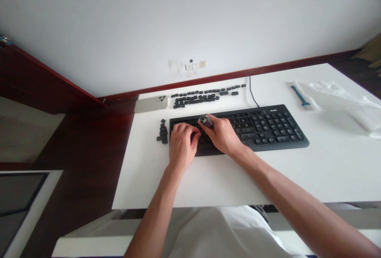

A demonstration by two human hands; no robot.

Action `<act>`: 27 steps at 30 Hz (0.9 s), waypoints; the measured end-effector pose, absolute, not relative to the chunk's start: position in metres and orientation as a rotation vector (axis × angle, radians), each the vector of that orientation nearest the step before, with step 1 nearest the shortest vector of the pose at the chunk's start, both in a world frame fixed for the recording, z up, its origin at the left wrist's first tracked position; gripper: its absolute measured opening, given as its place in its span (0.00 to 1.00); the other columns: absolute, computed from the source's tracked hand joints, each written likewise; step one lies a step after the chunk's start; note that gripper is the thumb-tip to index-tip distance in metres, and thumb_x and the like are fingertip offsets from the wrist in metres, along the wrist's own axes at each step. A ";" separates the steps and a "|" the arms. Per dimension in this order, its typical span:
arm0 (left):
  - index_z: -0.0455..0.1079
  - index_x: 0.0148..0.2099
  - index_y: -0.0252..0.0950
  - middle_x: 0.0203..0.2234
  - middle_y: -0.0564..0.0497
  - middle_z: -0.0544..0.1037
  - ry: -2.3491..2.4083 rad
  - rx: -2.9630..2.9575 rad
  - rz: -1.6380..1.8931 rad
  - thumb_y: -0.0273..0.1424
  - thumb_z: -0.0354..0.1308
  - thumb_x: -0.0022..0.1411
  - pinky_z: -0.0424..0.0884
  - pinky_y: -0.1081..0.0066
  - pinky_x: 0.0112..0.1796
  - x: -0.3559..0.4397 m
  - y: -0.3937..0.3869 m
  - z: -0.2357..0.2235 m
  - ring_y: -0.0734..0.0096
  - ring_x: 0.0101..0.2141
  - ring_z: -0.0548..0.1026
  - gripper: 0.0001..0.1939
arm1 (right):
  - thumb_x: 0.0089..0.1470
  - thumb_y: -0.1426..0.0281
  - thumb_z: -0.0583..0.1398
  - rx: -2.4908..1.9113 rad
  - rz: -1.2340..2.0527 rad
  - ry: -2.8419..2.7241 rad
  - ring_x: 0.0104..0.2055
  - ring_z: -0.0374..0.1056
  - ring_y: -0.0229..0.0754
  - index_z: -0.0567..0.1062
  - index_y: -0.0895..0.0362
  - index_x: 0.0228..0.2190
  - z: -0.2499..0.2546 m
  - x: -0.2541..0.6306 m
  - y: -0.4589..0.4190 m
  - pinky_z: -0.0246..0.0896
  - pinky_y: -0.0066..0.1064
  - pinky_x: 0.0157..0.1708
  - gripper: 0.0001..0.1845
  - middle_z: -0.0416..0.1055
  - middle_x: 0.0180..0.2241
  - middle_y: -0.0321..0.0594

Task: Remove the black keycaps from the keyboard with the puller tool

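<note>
A black keyboard (268,127) lies on the white table (297,170). My left hand (181,145) rests on the keyboard's left end with its fingers curled down on the keys. My right hand (222,133) is beside it, pinching a small grey tool (205,120) over the keys. Many loose black keycaps (202,95) lie in rows behind the keyboard. A smaller pile of keycaps (162,131) sits just left of it.
A phone (151,103) lies face down at the table's back left corner. A blue-handled brush (300,96) and a white cloth (348,105) lie at the right. The keyboard's cable (252,91) runs to the wall. Dark wood floor lies to the left.
</note>
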State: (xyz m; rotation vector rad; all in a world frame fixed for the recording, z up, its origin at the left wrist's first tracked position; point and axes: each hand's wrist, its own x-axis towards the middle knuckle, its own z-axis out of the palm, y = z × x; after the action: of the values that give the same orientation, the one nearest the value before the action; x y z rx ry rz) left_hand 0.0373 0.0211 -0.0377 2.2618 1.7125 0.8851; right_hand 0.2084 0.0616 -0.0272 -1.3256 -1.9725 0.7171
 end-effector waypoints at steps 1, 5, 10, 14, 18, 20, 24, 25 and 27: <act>0.72 0.41 0.39 0.38 0.47 0.77 1.717 2.269 0.881 0.27 0.59 0.70 0.71 0.56 0.49 0.037 0.021 -0.038 0.56 0.46 0.70 0.03 | 0.62 0.68 0.57 -1.321 0.720 -1.990 0.23 0.56 0.36 0.68 0.54 0.30 -0.026 0.210 0.062 0.48 0.27 0.27 0.08 0.67 0.22 0.33; 0.71 0.41 0.39 0.39 0.47 0.76 1.737 2.307 0.856 0.26 0.56 0.70 0.71 0.56 0.47 0.038 0.022 -0.038 0.55 0.46 0.70 0.04 | 0.59 0.72 0.58 -1.295 0.745 -2.092 0.26 0.62 0.39 0.72 0.55 0.31 -0.020 0.216 0.065 0.51 0.27 0.29 0.04 0.70 0.24 0.35; 0.70 0.42 0.38 0.38 0.46 0.75 1.763 2.341 0.851 0.26 0.55 0.71 0.72 0.56 0.47 0.037 0.021 -0.040 0.55 0.45 0.70 0.04 | 0.57 0.77 0.58 -1.245 0.802 -2.134 0.32 0.70 0.42 0.76 0.55 0.37 -0.016 0.221 0.066 0.56 0.28 0.34 0.09 0.78 0.33 0.40; 0.69 0.43 0.38 0.40 0.45 0.75 1.716 2.326 0.871 0.27 0.55 0.72 0.71 0.57 0.47 0.037 0.017 -0.040 0.56 0.46 0.71 0.03 | 0.57 0.78 0.59 -1.306 0.752 -2.191 0.33 0.72 0.44 0.77 0.55 0.37 -0.016 0.223 0.067 0.57 0.29 0.34 0.09 0.79 0.33 0.40; 0.69 0.44 0.39 0.40 0.48 0.76 1.690 2.129 1.098 0.23 0.52 0.71 0.72 0.61 0.47 0.036 0.015 -0.035 0.61 0.43 0.73 0.07 | 0.55 0.82 0.57 -1.277 0.768 -2.201 0.35 0.74 0.44 0.78 0.56 0.36 -0.015 0.227 0.069 0.58 0.29 0.36 0.13 0.80 0.34 0.40; 0.70 0.46 0.39 0.40 0.48 0.77 1.691 2.090 1.137 0.21 0.52 0.70 0.72 0.61 0.48 0.036 0.014 -0.034 0.62 0.44 0.74 0.09 | 0.53 0.84 0.57 -1.229 0.789 -2.205 0.36 0.74 0.43 0.78 0.56 0.37 -0.014 0.229 0.069 0.59 0.29 0.37 0.15 0.80 0.36 0.40; 0.73 0.52 0.40 0.43 0.47 0.77 1.698 2.198 1.012 0.17 0.54 0.65 0.72 0.59 0.51 0.036 0.014 -0.036 0.59 0.47 0.73 0.18 | 0.54 0.84 0.56 -1.166 0.766 -2.262 0.37 0.74 0.42 0.77 0.55 0.38 -0.012 0.228 0.066 0.60 0.29 0.37 0.16 0.80 0.37 0.39; 0.73 0.52 0.40 0.43 0.47 0.77 1.700 2.213 0.994 0.16 0.55 0.64 0.72 0.59 0.51 0.036 0.014 -0.037 0.59 0.47 0.73 0.19 | 0.54 0.84 0.56 -1.160 0.752 -2.283 0.37 0.75 0.43 0.77 0.55 0.38 -0.012 0.227 0.066 0.60 0.28 0.36 0.17 0.80 0.37 0.39; 0.74 0.50 0.40 0.42 0.47 0.77 1.708 2.208 1.002 0.16 0.56 0.62 0.73 0.60 0.50 0.035 0.013 -0.040 0.59 0.46 0.73 0.19 | 0.54 0.85 0.55 -1.167 0.725 -2.305 0.38 0.75 0.43 0.77 0.56 0.39 -0.011 0.225 0.064 0.59 0.28 0.36 0.18 0.80 0.38 0.39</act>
State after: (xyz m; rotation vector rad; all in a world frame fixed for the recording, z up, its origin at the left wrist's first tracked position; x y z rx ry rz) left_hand 0.0354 0.0133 -0.0396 2.2085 1.7080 1.0025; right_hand 0.2253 0.0643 -0.0113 -1.1671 -2.3053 0.7249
